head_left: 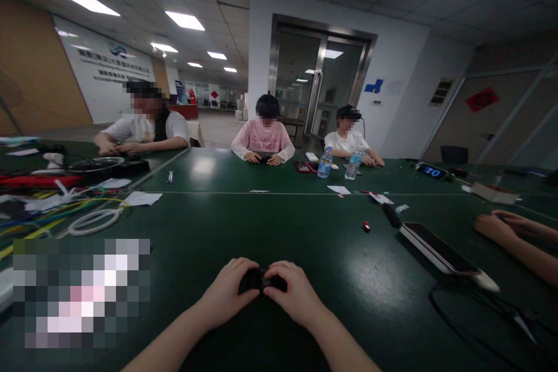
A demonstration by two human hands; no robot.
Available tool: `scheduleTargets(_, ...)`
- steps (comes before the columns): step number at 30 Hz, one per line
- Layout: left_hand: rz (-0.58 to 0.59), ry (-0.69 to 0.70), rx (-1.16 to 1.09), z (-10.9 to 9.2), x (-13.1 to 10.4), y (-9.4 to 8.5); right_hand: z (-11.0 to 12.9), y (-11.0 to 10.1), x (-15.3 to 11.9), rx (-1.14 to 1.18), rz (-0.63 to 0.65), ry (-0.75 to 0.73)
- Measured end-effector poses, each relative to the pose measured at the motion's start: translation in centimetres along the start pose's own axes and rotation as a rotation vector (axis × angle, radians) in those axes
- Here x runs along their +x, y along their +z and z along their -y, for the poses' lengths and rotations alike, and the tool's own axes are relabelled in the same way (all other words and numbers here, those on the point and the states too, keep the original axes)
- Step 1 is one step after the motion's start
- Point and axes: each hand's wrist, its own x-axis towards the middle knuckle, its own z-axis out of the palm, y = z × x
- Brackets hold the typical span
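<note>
Low in the middle of the head view, a small black object [263, 281] is held between my two hands, just above or on the dark green tabletop. My left hand [226, 289] grips its left end, thumb on the near side and fingers curled over the far side. The right end is pinched the same way by my right hand [293, 289]. Fingers cover much of the object, and its exact kind cannot be made out.
Cables [93, 222] and tools crowd the left side. A phone-like slab [440, 250] and a black cord lie right, near another person's hands [501, 229]. A small red item [367, 226] and water bottles [325, 163] stand farther off. Three people sit across the table [196, 209].
</note>
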Motion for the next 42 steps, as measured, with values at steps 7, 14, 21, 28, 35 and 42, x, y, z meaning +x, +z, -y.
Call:
scheduleTargets(7, 0.009, -0.002, 0.008, -0.3, -0.05, -0.14, -0.24, 0.1, 0.06, -0.017, 0.008, -0.007)
scheduleTargets(14, 0.011, -0.017, 0.012, -0.65, -0.05, -0.22, -0.2, 0.01, -0.04, -0.006, 0.013, 0.021)
scheduleTargets(21, 0.032, -0.045, 0.017, -0.93, -0.13, -0.47, -0.26, 0.02, -0.07, -0.002, 0.016, 0.022)
scheduleTargets(28, 0.016, -0.02, 0.021, -0.88, -0.04, -0.32, -0.21, -0.01, -0.04, -0.006, 0.0, -0.02)
scheduleTargets(35, 0.018, -0.028, 0.012, -0.79, -0.03, -0.28, -0.13, -0.12, -0.12, -0.001, 0.007, -0.005)
scheduleTargets(42, 0.013, -0.013, 0.019, -0.45, -0.02, -0.17, 0.02, -0.13, -0.08, -0.006, 0.017, 0.014)
